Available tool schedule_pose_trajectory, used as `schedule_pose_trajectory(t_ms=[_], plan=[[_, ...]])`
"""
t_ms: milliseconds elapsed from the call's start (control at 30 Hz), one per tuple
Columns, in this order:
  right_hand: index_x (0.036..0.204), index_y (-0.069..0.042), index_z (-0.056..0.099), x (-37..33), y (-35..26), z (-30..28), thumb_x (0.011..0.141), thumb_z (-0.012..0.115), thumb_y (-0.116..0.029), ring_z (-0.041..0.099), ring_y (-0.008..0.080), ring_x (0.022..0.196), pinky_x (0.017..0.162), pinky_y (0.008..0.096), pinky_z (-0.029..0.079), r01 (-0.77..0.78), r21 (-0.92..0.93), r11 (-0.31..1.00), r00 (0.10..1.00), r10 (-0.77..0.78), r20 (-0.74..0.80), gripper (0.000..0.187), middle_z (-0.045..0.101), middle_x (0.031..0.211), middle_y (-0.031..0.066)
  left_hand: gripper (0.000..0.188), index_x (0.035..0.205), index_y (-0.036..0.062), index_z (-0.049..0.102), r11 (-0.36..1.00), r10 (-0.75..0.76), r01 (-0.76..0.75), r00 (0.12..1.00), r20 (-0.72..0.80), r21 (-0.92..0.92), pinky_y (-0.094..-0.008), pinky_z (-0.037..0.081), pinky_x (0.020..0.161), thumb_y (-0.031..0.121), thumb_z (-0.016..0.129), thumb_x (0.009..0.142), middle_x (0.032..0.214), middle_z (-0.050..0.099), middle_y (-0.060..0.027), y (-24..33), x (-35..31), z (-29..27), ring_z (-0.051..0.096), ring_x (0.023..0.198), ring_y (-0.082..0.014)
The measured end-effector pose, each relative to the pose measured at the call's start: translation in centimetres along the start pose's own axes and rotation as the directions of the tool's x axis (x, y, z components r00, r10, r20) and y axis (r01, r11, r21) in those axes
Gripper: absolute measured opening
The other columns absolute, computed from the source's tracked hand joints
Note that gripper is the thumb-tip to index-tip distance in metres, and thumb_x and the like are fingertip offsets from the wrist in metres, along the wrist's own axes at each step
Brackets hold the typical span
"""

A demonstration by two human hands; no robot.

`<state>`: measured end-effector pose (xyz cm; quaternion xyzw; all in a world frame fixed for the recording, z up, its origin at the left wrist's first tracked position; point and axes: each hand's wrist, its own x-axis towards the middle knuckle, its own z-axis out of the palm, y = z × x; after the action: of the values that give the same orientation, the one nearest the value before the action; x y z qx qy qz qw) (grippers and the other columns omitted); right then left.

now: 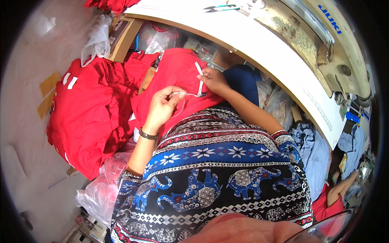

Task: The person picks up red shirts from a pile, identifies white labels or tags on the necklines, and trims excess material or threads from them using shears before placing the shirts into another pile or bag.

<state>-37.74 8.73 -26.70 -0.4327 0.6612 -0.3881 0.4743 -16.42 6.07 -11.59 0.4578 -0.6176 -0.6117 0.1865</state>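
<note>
A red garment [172,67] is spread over my lap, with a narrow white strip [198,72] on it. My left hand [163,106] is closed, thumb against forefinger, on a thin white cord [188,94]. That cord runs right to the lower end of the strip, and a loose thread hangs below the fingers. My right hand [212,81] pinches the edge of the white strip between thumb and fingers. A small dark piece lies by the strip's lower end; what it is I cannot make out.
A heap of red garments [93,113] lies at left, beside a cardboard box [125,38] and clear plastic bags [99,202]. The white table [279,60] carries thread snips [222,8] and a sewing machine [344,52]. Light blue cloth [312,150] and another person's arm [342,188] are at right.
</note>
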Motion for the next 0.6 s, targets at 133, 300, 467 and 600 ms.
schedule_pose_trajectory(t_ms=[133, 300, 467, 600], plan=[[0.095, 0.0, 0.064, -2.9, -7.4, 0.4, 0.089, 0.066, -0.014, 0.058, 0.0074, 0.067, 0.059, 0.0265, 0.046, 0.012, 0.375, 0.927, 0.96, -0.115, 0.255, 0.015, 0.065, 0.075, 0.0043, 0.01, 0.097, 0.0026, 0.069, 0.974, 0.101, -0.114, 0.992, -0.072, -0.194, -0.0226, 0.047, 0.079, 0.004, 0.065, 0.088, 0.096, 0.067, -0.003, -0.6, 0.1, -0.4, 0.059, 0.087, -0.0085], [0.097, 0.004, 0.065, -5.0, -9.9, 0.9, 0.085, 0.065, -0.007, 0.062, 0.0176, 0.071, 0.063, 0.0306, 0.048, 0.319, 0.194, 0.928, 0.924, -0.35, 0.154, 0.016, 0.065, 0.081, 0.0113, 0.01, 0.095, 0.0012, 0.069, 0.955, 0.144, -0.167, 0.983, -0.112, -0.244, -0.0281, 0.046, 0.092, 0.0, 0.066, 0.086, 0.114, 0.064, -0.0085, -2.1, 0.1, -0.5, 0.059, 0.104, -0.0148], [0.099, 0.004, 0.066, -5.6, -10.4, 0.5, 0.081, 0.064, -0.004, 0.064, 0.0316, 0.082, 0.072, 0.0366, 0.051, 0.49, 0.079, 0.868, 0.855, -0.496, 0.147, 0.02, 0.065, 0.089, 0.0185, 0.011, 0.093, 0.0004, 0.07, 0.965, 0.241, -0.253, 0.957, -0.161, -0.062, -0.0285, 0.048, 0.089, -0.003, 0.066, 0.084, 0.112, 0.066, -0.0096, -2.1, -0.5, -0.1, 0.061, 0.1, -0.0155], [0.099, 0.005, 0.066, -5.7, -10.3, 0.6, 0.081, 0.064, -0.005, 0.064, 0.0316, 0.08, 0.071, 0.0363, 0.051, 0.519, 0.082, 0.851, 0.838, -0.525, 0.152, 0.021, 0.064, 0.089, 0.0186, 0.011, 0.092, 0.0005, 0.07, 0.885, 0.452, -0.428, 0.885, -0.113, 0.184, -0.0274, 0.048, 0.084, -0.003, 0.068, 0.082, 0.107, 0.067, -0.01, -2.5, -0.3, -0.6, 0.061, 0.097, -0.0142]])
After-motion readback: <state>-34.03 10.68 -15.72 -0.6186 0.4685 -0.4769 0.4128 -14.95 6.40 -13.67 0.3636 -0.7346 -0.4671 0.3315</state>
